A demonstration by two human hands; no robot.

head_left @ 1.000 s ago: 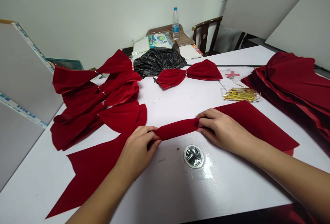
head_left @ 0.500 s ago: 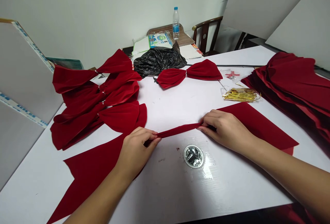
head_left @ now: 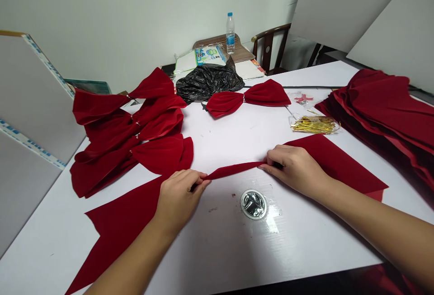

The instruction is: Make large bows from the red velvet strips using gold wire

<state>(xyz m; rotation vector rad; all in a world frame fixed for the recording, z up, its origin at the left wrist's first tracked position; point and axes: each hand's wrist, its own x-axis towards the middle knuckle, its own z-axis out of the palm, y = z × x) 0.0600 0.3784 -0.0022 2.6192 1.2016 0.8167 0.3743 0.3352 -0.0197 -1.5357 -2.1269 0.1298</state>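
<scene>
A long red velvet ribbon point(head_left: 126, 225) with a notched left end lies across the white table point(head_left: 288, 245). My left hand point(head_left: 181, 197) pinches it left of the middle, and my right hand point(head_left: 293, 166) pinches it on the right. Between them the cloth is folded into a narrow strip. Outside both hands it spreads wide and flat. Several gathered red bows point(head_left: 158, 152), cinched at their centres, are piled at the left. One more bow point(head_left: 266, 93) lies beyond my hands, by a black plastic bag point(head_left: 208, 80).
Gold twist ties point(head_left: 315, 124) lie in a clear packet at the right, near a stack of red cloth point(head_left: 383, 100). A round cable-hole cover point(head_left: 254, 204) sits under clear tape before my hands. A water bottle point(head_left: 230, 37) and a wooden chair point(head_left: 271, 46) are behind.
Both hands keep their pinch on the ribbon, and the strip between them shifts only slightly. The whole view has moved a little.
</scene>
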